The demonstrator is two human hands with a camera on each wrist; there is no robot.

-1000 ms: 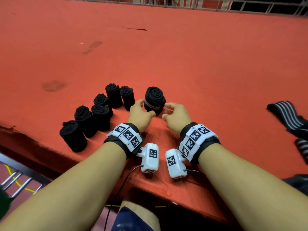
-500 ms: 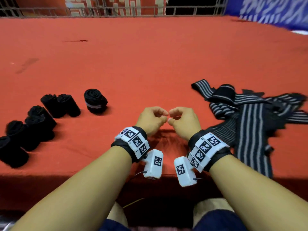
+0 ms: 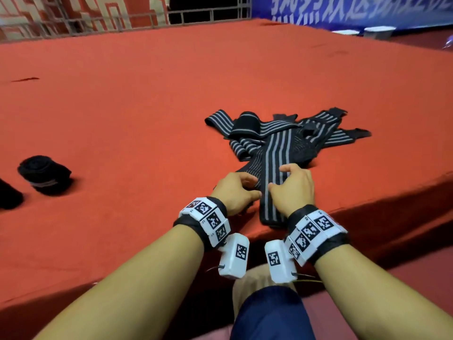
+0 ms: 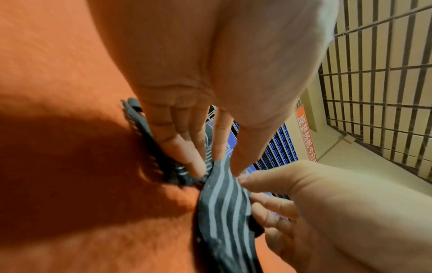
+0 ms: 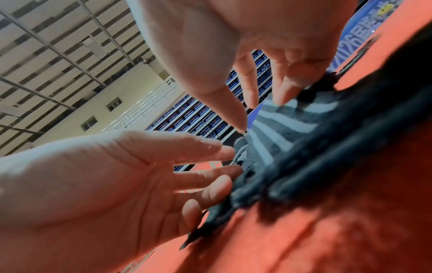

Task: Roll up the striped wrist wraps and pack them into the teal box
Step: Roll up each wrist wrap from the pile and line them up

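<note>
Loose black wrist wraps with grey stripes lie in a pile (image 3: 282, 138) on the red table. One striped wrap (image 3: 269, 204) stretches from the pile to the front edge. My left hand (image 3: 247, 190) pinches its left edge and my right hand (image 3: 277, 182) pinches its right edge. In the left wrist view the left hand (image 4: 215, 170) holds the wrap (image 4: 222, 212) raised in a ridge, while the right hand (image 4: 252, 192) has its thumb on top and fingers under. The right wrist view shows the right hand (image 5: 259, 114) on the wrap (image 5: 275, 133). No teal box is in view.
A rolled black wrap (image 3: 44, 174) lies at the far left, with part of another (image 3: 7, 195) cut off by the frame. The table's front edge (image 3: 367, 207) runs just behind my wrists. A metal railing (image 3: 208, 14) and a blue banner (image 3: 355, 8) stand beyond the far side.
The view has swung right, away from the row of rolled wraps. Both hands left the last roll, moved right to the loose pile and took hold of one striped wrap.
</note>
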